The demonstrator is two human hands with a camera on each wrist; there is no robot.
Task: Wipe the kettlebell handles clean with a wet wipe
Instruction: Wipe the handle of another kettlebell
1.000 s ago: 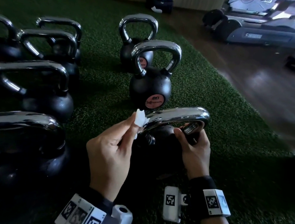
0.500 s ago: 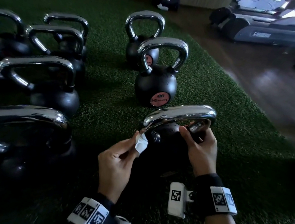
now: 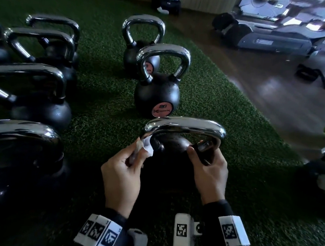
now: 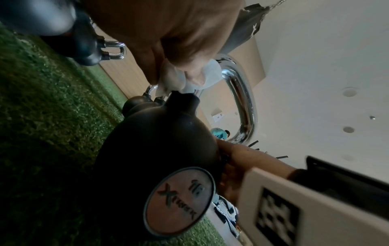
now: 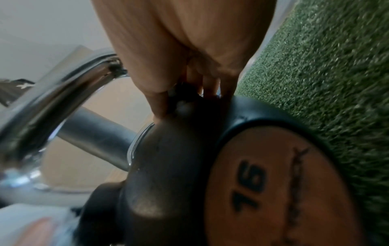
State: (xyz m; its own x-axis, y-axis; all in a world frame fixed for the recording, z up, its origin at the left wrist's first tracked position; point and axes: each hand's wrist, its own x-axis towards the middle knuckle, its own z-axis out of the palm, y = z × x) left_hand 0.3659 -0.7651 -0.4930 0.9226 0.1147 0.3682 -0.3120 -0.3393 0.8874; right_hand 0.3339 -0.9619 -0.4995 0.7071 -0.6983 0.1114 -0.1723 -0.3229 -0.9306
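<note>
Chrome handle (image 3: pixel 185 126) of 16 kettlebell (image 4: pixel 160 141) at 6 o'clock on turf. L hand (image 3: pixel 122 171) pinches wet wipe (image 3: pixel 144 147) at handle's 9 o'clock base; R hand (image 3: pixel 208 170) clamps 3 o'clock leg (steadying). Best: wrap wipe round bar w/ firm pressure, cover underside.

A: What's the left hand (image 3: pixel 120 173) doing?
B: Pinching a white wipe (image 3: pixel 144 148) against the kettlebell handle (image 3: pixel 185 126).
A: The right hand (image 3: pixel 209 171)?
B: Gripping that handle's other leg, on green turf (image 3: pixel 229 114).
</note>
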